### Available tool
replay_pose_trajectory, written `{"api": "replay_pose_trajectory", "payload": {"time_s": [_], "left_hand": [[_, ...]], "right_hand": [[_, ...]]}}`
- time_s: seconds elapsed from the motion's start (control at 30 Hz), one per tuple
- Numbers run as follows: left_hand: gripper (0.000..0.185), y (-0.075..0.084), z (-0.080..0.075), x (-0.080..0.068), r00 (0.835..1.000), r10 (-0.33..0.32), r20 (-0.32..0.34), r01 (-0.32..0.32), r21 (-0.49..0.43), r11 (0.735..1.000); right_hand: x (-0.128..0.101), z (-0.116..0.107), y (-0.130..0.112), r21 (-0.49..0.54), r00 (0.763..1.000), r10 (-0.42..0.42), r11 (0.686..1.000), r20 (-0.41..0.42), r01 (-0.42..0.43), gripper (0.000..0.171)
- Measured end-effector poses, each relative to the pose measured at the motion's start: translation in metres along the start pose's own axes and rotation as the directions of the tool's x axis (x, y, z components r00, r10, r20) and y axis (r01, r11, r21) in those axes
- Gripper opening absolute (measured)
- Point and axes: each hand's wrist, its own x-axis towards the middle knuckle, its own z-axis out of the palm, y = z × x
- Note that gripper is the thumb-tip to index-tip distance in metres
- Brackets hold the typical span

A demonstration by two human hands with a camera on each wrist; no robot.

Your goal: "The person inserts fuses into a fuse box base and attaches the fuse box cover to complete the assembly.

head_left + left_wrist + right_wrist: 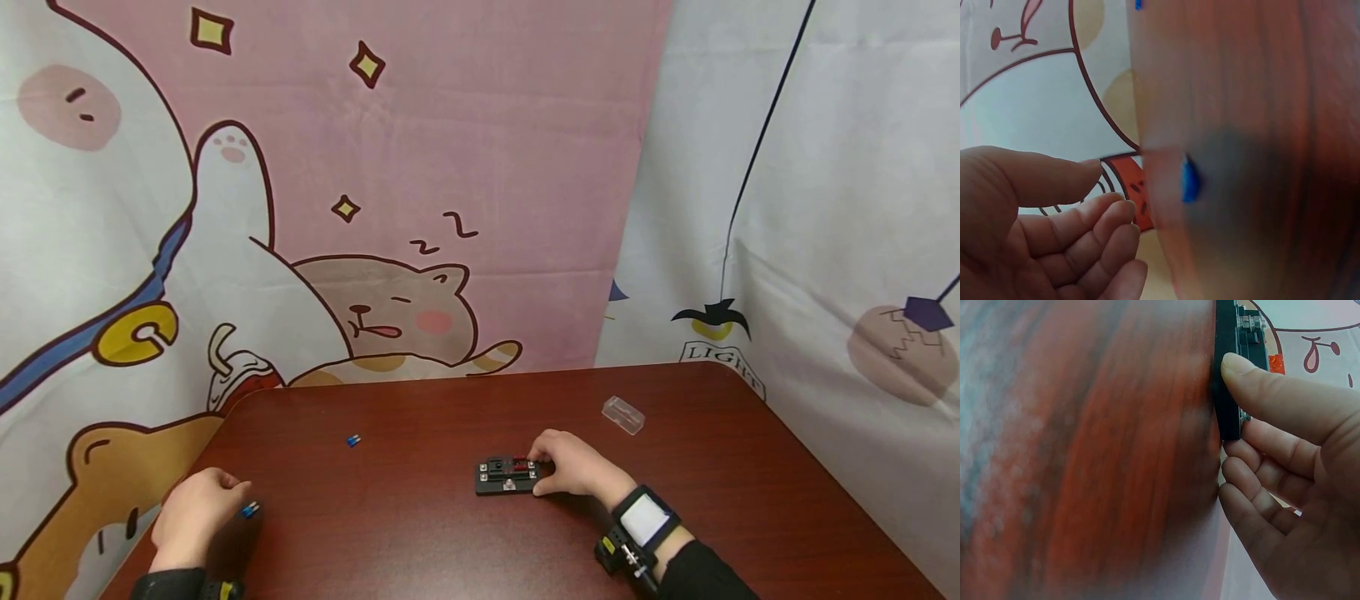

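Note:
My right hand (573,467) pinches the right end of a black terminal block (492,489) with metal screws and a red part on top. In the right wrist view the thumb lies on the edge of the block (1229,412), and fingers are at its other side. At the left of the table, my left hand (197,510) is beside a small blue piece with a metal tip (251,509), which looks like a crimp terminal. Loosely bent fingers and thumb of the left hand (1079,231) stand apart with nothing between them, not touching the blue piece (1190,180).
A second small blue piece (353,441) lies farther back on the brown wooden table (420,533). Behind the right hand sits a clear plastic cover (623,415). A printed cloth (525,167) hangs along the table's back edge.

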Motion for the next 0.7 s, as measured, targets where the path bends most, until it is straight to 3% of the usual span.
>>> {"api": "replay_pose_trajectory", "payload": {"time_s": [0.2, 0.43, 0.7], "left_hand": [[0.04, -0.011, 0.006, 0.007, 0.995, -0.081, 0.053, 0.079, 0.043, 0.996], [0.068, -0.013, 0.012, 0.013, 0.989, -0.137, 0.058, 0.128, 0.136, 0.982], [0.072, -0.01, 0.015, 0.015, 0.979, -0.187, 0.082, 0.172, 0.158, 0.972]], "right_hand": [[0.0, 0.0, 0.0, 0.008, 1.0, 0.009, 1.0, 0.001, -0.009, 0.036], [-0.001, 0.003, 0.001, 0.016, 1.0, 0.021, 1.0, 0.004, -0.022, 0.037], [0.0, 0.001, 0.001, 0.018, 1.0, 0.023, 1.0, 0.004, -0.023, 0.037]]}}
